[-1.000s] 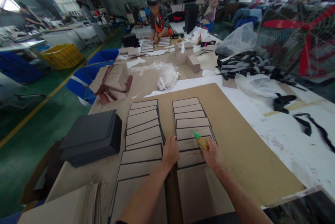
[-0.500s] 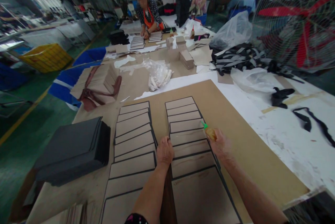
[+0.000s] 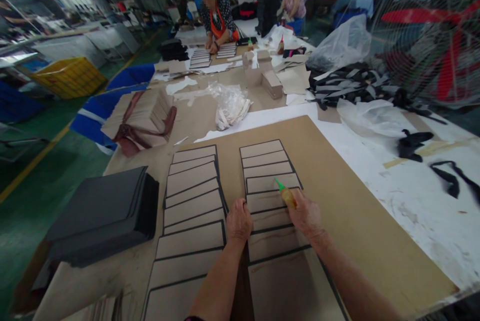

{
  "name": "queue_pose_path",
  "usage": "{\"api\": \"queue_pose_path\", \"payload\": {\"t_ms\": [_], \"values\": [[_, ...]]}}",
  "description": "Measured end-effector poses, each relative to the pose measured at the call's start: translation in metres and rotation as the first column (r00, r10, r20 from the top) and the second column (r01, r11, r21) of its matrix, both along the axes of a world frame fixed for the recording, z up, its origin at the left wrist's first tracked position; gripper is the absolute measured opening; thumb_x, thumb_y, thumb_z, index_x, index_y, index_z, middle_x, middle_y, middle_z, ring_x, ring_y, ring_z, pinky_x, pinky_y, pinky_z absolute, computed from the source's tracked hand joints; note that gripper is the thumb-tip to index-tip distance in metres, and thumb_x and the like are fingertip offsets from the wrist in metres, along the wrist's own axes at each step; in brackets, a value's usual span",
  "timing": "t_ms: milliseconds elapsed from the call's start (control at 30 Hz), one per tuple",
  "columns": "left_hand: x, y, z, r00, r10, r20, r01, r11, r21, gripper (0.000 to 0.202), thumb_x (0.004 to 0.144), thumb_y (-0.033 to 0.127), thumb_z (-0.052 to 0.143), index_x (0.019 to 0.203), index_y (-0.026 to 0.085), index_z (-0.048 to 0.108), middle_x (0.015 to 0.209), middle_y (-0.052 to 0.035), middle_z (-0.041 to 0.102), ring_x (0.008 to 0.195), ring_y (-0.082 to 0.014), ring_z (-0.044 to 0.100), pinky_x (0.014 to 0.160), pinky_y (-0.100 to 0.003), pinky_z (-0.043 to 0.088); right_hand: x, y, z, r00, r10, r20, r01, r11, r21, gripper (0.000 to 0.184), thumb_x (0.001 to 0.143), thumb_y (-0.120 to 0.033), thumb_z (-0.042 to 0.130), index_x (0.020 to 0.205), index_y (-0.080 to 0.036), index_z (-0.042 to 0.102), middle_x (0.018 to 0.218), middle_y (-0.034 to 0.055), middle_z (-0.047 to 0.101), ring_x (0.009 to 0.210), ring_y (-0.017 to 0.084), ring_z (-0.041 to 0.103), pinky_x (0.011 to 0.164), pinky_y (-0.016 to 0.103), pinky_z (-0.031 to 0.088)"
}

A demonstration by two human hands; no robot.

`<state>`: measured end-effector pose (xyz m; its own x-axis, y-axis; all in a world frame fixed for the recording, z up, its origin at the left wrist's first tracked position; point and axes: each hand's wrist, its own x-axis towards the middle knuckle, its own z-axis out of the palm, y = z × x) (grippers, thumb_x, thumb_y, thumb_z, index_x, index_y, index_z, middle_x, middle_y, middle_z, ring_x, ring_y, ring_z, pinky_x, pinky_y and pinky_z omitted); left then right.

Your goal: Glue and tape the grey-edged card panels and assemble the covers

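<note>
Flat, smooth boards, beige and rimmed in black, overlap like shingles in a left row [image 3: 192, 202] and a right row [image 3: 267, 173], on a matte brown sheet [image 3: 345, 211] in the lower middle of the frame; darker streaks cross several boards on the right. The bottle [image 3: 288, 197], small, rounded and amber with a tapering green nozzle [image 3: 279, 184], is right of centre, tilted over the right row. The right hand [image 3: 307, 213] has its fingers clamped around it. The left hand [image 3: 239, 221] rests at that row's left edge, fingers curled; whether they pinch anything, I cannot tell. At upper centre, a crinkled clear bag [image 3: 228, 95] contains pale strips [image 3: 227, 120]. A yellow crate [image 3: 69, 81] stands at upper left, its contents too indistinct to name.
</note>
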<state>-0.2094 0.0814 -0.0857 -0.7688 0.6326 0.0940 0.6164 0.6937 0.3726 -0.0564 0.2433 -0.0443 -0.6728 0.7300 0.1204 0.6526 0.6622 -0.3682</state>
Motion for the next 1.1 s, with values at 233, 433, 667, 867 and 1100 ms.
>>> {"api": "queue_pose_path", "payload": {"t_ms": [233,433,667,867,1100], "values": [[0.002,0.0,0.001,1.0,0.023,0.015,-0.023,1.0,-0.004,0.019,0.094,0.018,0.04,0.104,0.017,0.057,0.096,-0.0076,0.065,0.094,-0.021,0.063,0.086,-0.031,0.047,-0.028,-0.029,0.006,0.994,0.107,-0.027,-0.107,0.994,-0.02,0.012,0.091,-0.024,0.05,0.098,-0.022,0.059,0.089,0.0019,0.065,0.062,0.014,0.052,0.054,0.029,0.02],[0.003,0.001,0.004,0.999,0.038,0.018,-0.038,0.999,0.004,0.022,0.094,0.018,0.041,0.107,0.015,0.058,0.099,-0.009,0.067,0.096,-0.0213,0.064,0.087,-0.032,0.048,-0.051,-0.043,0.006,0.971,0.202,-0.125,-0.207,0.978,-0.033,0.009,0.09,-0.02,0.049,0.094,-0.022,0.057,0.086,0.0023,0.064,0.068,0.015,0.054,0.056,0.028,0.024],[0.001,0.0,-0.002,1.0,0.001,-0.013,0.0,1.0,0.02,0.028,0.093,0.015,0.042,0.116,0.015,0.057,0.108,-0.0092,0.067,0.105,-0.0209,0.062,0.094,-0.032,0.047,-0.014,-0.016,0.005,0.995,0.01,-0.097,-0.016,0.998,-0.059,0.01,0.094,-0.029,0.05,0.094,-0.023,0.058,0.088,0.0019,0.064,0.066,0.014,0.054,0.056,0.027,0.023],[0.0,-0.002,-0.006,0.999,-0.018,-0.036,0.019,0.999,0.036,0.027,0.092,0.014,0.043,0.114,0.015,0.058,0.104,-0.0088,0.066,0.101,-0.0212,0.062,0.091,-0.032,0.049,0.017,0.005,-0.002,0.979,-0.202,-0.019,0.201,0.979,-0.035,0.012,0.092,-0.033,0.054,0.095,-0.022,0.057,0.087,0.003,0.063,0.062,0.013,0.051,0.055,0.027,0.022],[0.0,-0.002,-0.007,0.998,-0.022,-0.065,0.025,0.999,0.042,0.027,0.091,0.012,0.043,0.114,0.015,0.058,0.104,-0.0093,0.067,0.1,-0.0218,0.063,0.09,-0.034,0.05,-0.012,-0.028,-0.003,0.993,-0.024,-0.114,0.016,0.997,-0.076,0.011,0.093,-0.031,0.05,0.094,-0.023,0.057,0.088,0.0026,0.064,0.064,0.014,0.053,0.055,0.027,0.025]]}}
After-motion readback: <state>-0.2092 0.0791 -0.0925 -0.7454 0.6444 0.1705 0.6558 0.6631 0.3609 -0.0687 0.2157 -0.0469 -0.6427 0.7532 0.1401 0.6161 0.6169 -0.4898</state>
